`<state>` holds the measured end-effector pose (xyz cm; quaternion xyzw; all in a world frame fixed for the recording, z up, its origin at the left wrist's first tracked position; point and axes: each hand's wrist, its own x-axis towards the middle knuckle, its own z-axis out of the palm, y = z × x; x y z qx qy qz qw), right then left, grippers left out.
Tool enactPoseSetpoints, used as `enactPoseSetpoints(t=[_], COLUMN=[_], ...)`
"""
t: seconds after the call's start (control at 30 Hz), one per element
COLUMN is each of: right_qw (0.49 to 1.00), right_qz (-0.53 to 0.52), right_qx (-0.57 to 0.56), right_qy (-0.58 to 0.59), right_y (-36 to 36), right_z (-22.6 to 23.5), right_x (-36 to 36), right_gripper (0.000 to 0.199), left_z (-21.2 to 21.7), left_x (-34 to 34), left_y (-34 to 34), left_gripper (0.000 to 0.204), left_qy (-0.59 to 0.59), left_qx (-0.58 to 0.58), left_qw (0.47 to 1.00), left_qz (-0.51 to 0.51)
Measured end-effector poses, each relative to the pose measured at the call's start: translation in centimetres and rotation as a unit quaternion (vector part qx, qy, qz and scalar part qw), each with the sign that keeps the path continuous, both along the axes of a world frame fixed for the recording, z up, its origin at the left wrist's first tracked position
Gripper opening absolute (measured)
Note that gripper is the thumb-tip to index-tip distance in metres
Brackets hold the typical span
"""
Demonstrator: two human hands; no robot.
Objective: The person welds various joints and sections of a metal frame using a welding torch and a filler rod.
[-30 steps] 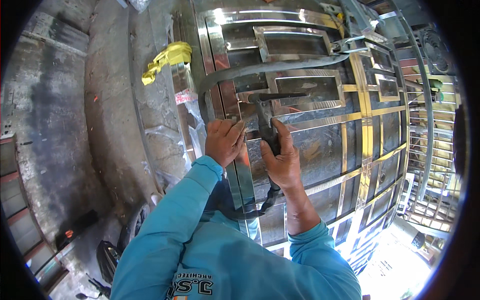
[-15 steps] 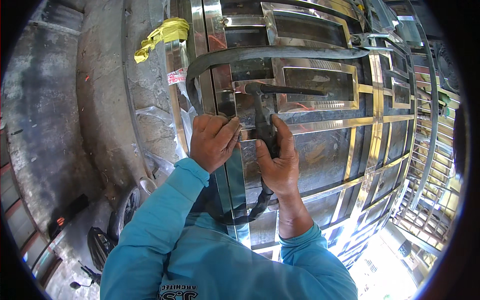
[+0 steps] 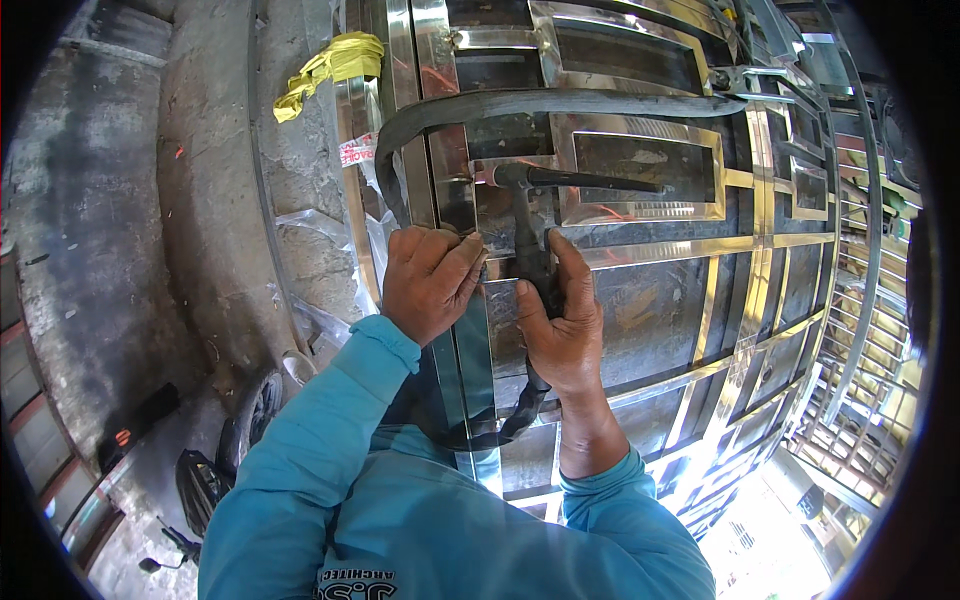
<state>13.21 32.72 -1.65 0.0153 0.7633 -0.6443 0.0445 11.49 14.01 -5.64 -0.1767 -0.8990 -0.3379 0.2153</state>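
the right hand (image 3: 565, 335) is wrapped around the handle of a torch (image 3: 526, 235), thumb on the left of it and forefinger on the right. the torch lies over the steel frame (image 3: 660, 250), its handle running away from the grip toward the far side. its head crosses the handle at the far end: the short pale nozzle (image 3: 486, 174) points left, toward the near-to-far rail (image 3: 472, 350), and the long dark cap (image 3: 610, 182) reaches right.

the left hand (image 3: 432, 285) is the nearer one to the rail, resting on it just left of the handle, on the near side of the nozzle. its fingertips are bunched together at the rail's right edge; i cannot tell whether they pinch anything small.

the right palm hides the handle's near end. a dark cable (image 3: 527, 400) shows below it and bends left, low by the body. a grey sleeve (image 3: 540, 102) arcs across the far side; its left end drops behind the left hand, so whether it joins the cable is unclear. glare washes out the near right corner.
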Motion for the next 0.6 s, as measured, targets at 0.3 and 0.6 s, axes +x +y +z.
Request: enactPoseSetpoints(t=[0.3,0.6], right_qw=[0.999,1.0], right_qz=[0.03,0.005], right_qx=[-0.014,0.014], right_qy=[-0.02,0.023], right_y=[0.2,0.1], right_z=[0.2,-0.1], right_x=[0.1,-0.1], right_gripper=[0.059,0.058], left_z=[0.4,0.2], left_x=[-0.1,-0.1], left_y=[0.1,0.2], left_gripper=[0.028,0.036], left_qy=[-0.005,-0.003], left_qx=[-0.022,-0.017], left_qw=[1.0,1.0], left_qz=[0.011,0.012])
